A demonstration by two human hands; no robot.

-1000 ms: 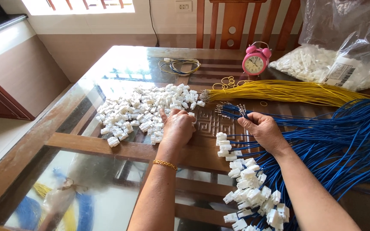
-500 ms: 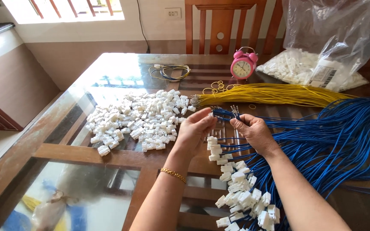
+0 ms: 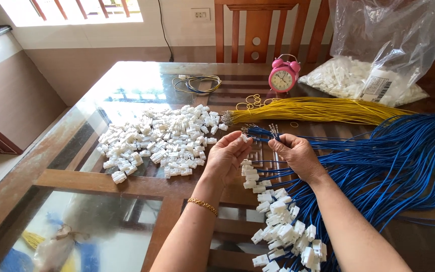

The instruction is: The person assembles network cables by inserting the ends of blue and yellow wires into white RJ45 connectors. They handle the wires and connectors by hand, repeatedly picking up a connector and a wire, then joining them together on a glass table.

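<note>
While the loose white connector housings [image 3: 162, 143] lie heaped within easy reach, the left hand [image 3: 226, 157] pinches one housing as the right hand [image 3: 296, 155] pinches blue wire ends [image 3: 262, 132] level with it.

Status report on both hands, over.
Left hand pinching white connector. Right hand gripping blue wires. Loose connector pile alongside.

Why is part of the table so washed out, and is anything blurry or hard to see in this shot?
In the head view, window light glares off the glass table, bleaching its far left part; the pile of white connectors, the left hand and right hand stay sharp, the blue wires clear; the reflections under the glass at lower left look smeared.
</note>
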